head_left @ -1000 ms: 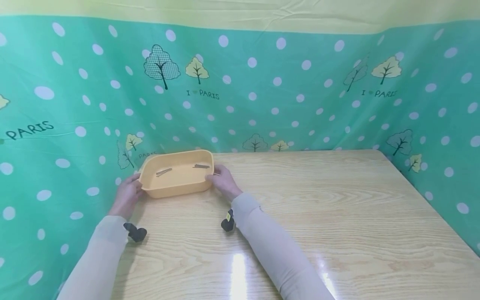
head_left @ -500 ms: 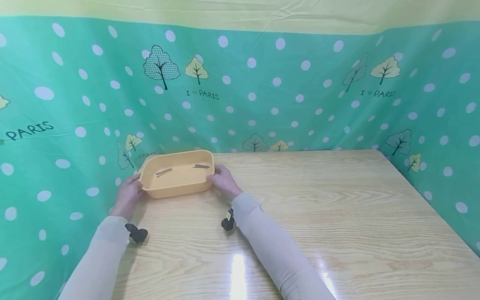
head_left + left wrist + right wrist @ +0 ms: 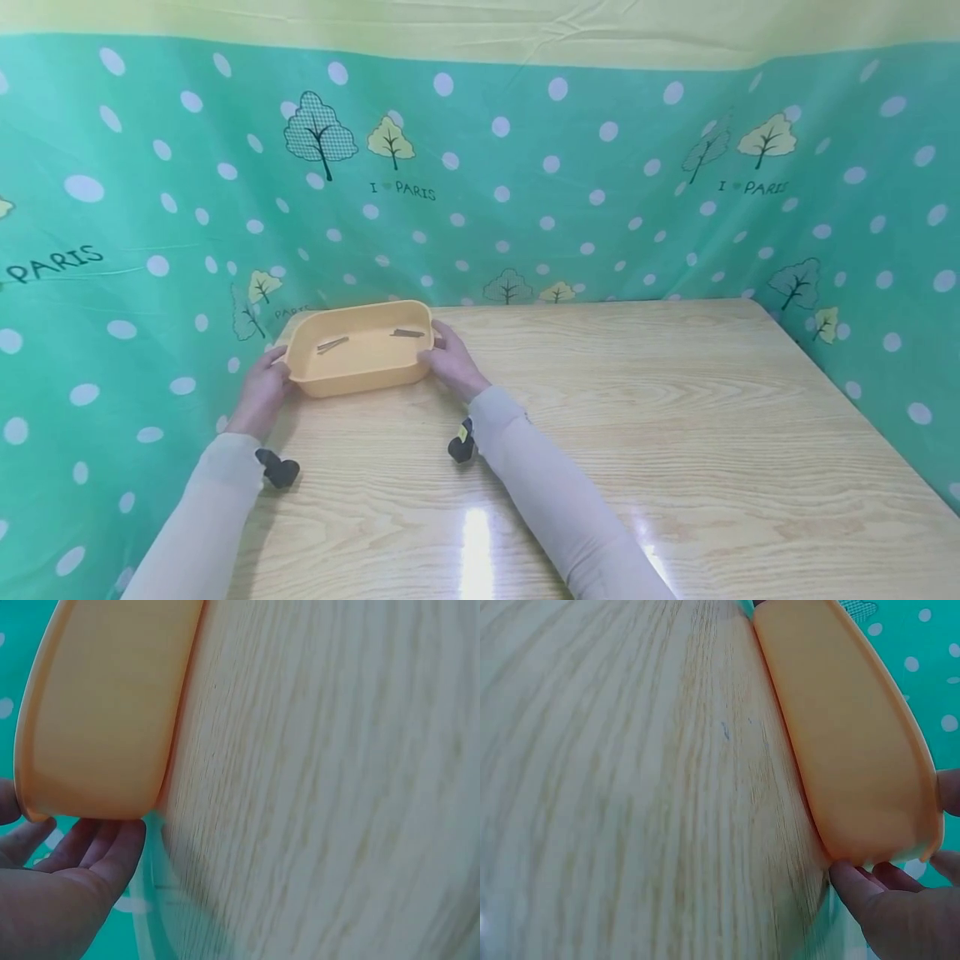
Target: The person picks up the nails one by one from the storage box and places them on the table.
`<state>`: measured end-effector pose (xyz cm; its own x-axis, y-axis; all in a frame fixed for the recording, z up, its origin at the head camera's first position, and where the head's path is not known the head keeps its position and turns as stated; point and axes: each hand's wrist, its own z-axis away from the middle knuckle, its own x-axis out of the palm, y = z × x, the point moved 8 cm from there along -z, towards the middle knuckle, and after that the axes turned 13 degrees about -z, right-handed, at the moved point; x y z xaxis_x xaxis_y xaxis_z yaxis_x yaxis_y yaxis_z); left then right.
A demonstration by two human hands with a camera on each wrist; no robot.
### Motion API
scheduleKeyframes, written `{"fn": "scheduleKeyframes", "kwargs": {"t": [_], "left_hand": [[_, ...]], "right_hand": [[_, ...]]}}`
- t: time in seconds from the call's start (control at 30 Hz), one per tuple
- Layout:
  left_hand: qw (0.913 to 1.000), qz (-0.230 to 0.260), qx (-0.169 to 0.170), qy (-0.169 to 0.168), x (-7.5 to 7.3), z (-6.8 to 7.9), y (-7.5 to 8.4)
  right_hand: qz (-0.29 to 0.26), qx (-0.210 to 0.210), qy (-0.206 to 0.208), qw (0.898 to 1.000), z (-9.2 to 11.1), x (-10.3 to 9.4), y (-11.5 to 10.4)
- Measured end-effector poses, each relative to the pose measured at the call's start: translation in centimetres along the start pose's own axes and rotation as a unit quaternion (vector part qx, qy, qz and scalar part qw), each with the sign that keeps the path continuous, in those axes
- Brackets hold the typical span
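Observation:
A yellow-orange plastic bin (image 3: 363,383) with a raised rim sits at the back left of the wooden table. My left hand (image 3: 262,390) grips its left end, thumb over the rim and fingers against the end wall. At the opposite end, my right hand (image 3: 457,367) holds the bin the same way. Two small groups of thin brown sticks lie on the bin's floor: one pair (image 3: 333,344) on the left, another bundle (image 3: 407,333) on the right. The wrist views show the bin's outer wall (image 3: 112,712) close along the tabletop.
The light wood-grain table (image 3: 637,417) extends to the right and toward me. A green dotted curtain (image 3: 465,167) hangs behind it and along both sides, close to the bin's back and left.
The bin has shifted slightly to the right, with both hands moving along with it. Their hold on its ends looks the same, and the sticks stay inside.

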<state>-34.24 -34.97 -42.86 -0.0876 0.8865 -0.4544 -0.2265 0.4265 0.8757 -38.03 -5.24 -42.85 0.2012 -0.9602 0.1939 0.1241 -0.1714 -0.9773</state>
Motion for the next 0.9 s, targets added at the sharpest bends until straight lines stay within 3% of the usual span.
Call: {"fn": "scheduleKeyframes", "kwargs": {"t": [0.7,0.9], "left_hand": [[0.9996,-0.009,0.023,-0.014,1.1,0.0,0.6],[0.9989,-0.003,0.046,-0.011,1.8,0.1,1.1]], "right_hand": [[0.036,-0.003,0.012,0.999,0.8,-1.6,-0.4],[0.035,-0.005,0.010,0.999,1.0,-2.1,-0.6]]}}
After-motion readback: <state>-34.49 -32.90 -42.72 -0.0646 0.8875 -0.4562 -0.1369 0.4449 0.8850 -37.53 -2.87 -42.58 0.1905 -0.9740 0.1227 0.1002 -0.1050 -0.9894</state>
